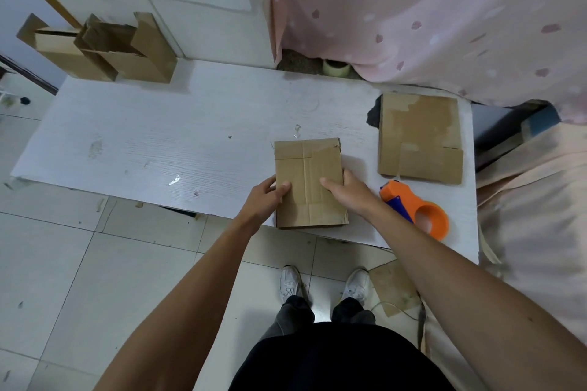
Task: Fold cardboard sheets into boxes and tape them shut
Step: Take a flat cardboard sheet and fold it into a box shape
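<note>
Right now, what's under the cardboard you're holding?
The white table lies under the cardboard, near its front edge. Both thumbs lie on top; whether the left hand or right hand has fingers underneath is hidden.

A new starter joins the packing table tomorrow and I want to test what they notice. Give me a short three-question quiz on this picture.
1. True or false: the orange tape dispenser lies on the table, to the right of the right hand.
2. How many hands grip the flat cardboard piece? A) none B) one C) two
3. Fill in: the open folded boxes stand at the table's far ____ end.

Key: 1 true. 2 C: the left hand and the right hand each hold a side edge. 3 left.
</note>
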